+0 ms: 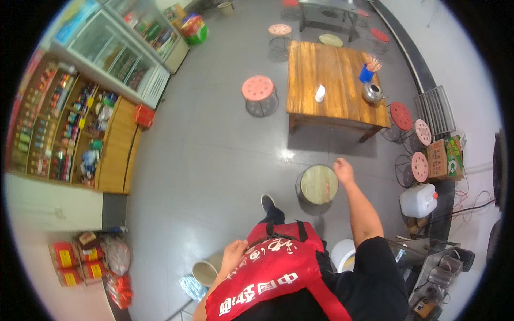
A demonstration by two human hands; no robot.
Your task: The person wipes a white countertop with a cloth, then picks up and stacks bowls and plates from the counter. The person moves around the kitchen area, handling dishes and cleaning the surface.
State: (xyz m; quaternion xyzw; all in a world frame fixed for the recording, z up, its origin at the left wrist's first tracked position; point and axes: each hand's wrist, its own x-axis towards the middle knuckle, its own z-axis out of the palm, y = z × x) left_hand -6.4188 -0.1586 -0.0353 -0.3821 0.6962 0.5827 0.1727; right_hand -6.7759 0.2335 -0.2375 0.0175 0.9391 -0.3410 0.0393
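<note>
My right hand [344,171] reaches forward with the fingers curled, and I see nothing in it. It appears just right of a round stool with a greenish wood-grain seat [319,184]; I cannot tell whether they touch. My left hand [235,252] hangs low beside the red apron [265,277] I wear, fingers bent and partly turned from view, so its grip does not show. Ahead stands a wooden table [321,72]. On it are a white cup-like object [320,93], a metal kettle [372,93] and a blue holder [366,74] full of chopsticks.
A pink stool [258,88] stands left of the table, a red one [400,115] right. A white plastic jerrycan [418,200] and cardboard boxes [437,158] line the right wall. Glass-door fridges [116,56] and stocked shelves [60,124] stand left. A bin [205,273] is near my left arm.
</note>
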